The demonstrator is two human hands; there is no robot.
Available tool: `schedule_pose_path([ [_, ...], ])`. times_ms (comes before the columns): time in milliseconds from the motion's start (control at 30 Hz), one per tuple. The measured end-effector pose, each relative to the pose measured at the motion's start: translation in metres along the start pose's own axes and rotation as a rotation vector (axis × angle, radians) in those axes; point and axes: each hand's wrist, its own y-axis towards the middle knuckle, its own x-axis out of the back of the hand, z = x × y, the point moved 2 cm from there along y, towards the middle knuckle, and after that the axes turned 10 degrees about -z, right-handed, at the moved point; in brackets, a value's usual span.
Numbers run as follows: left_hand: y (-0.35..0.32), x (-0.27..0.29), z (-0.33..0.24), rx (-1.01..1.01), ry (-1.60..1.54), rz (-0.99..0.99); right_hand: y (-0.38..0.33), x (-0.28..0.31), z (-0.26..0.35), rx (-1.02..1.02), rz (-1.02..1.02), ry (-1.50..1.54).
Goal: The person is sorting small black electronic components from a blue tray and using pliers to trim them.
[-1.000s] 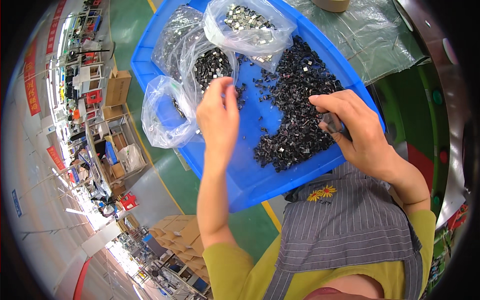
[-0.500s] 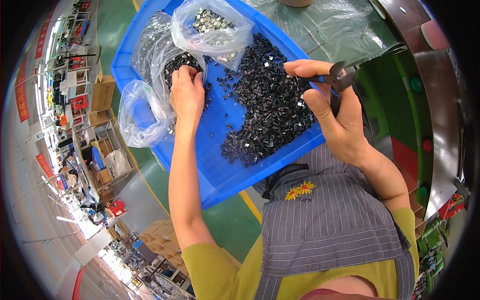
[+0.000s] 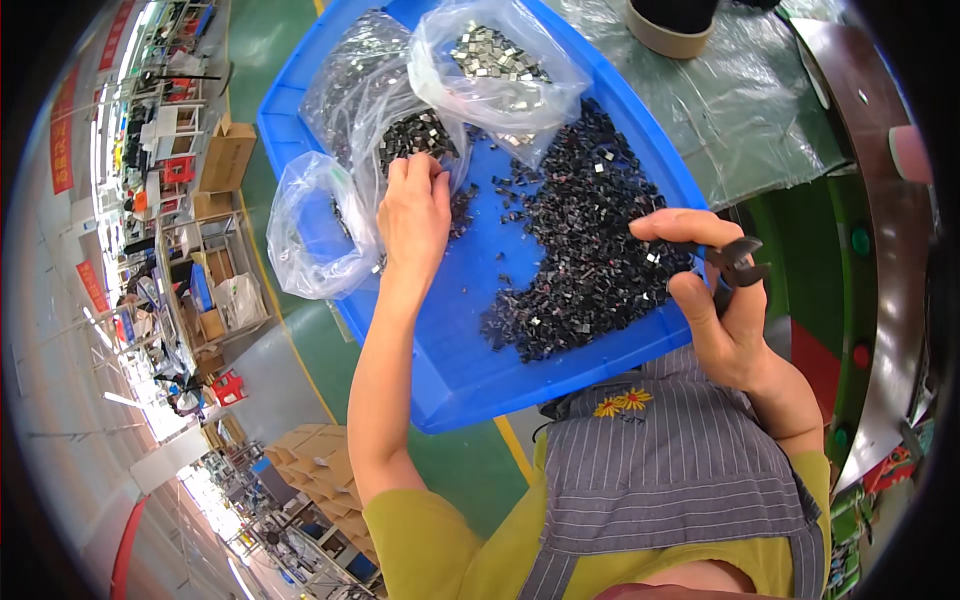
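My left hand [image 3: 412,225] reaches into the mouth of a clear plastic bag [image 3: 375,125] holding small black pieces [image 3: 415,138]. Its fingers are bent together at these pieces; what they pinch, if anything, is hidden. In my right hand [image 3: 735,325] a pair of dark cutting pliers [image 3: 738,265] rests against the palm, jaws pointing away to the right. The thumb and forefinger of that hand stand apart over the near right side of a blue tray [image 3: 450,370]. Under them spreads a loose heap of small black parts [image 3: 580,250], with a few shiny silver ones among them.
Another clear bag [image 3: 500,75] with silver pieces lies at the tray's far side; a crumpled bag [image 3: 318,225] hangs over its left edge. Plastic sheeting [image 3: 735,120] and a round tan container [image 3: 670,30] are at the far right. Cardboard boxes [image 3: 228,155] stand left.
The whole view has shifted, so the tray sits farther right and lower. My right hand with the pliers has come nearer my body; my left hand stays at the bag of black pieces.
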Motion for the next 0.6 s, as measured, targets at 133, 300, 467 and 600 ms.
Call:
schedule_pose_path([
  [133, 0.001, 0.007, -0.003, -0.038, 0.082, -0.103, 0.001, -0.001, 0.001, -0.024, 0.036, 0.011],
  [300, -0.001, 0.046, -0.049, 0.387, -0.608, 0.050, 0.008, -0.007, 0.011, -0.144, 0.073, -0.109],
  [467, -0.031, 0.069, -0.092, 0.504, -1.203, 0.234, 0.029, -0.034, 0.009, -0.150, 0.291, -0.392],
  [600, -0.037, 0.071, -0.085, 0.457, -1.256, 0.218, 0.034, -0.047, 0.003, -0.165, 0.453, -0.516],
])
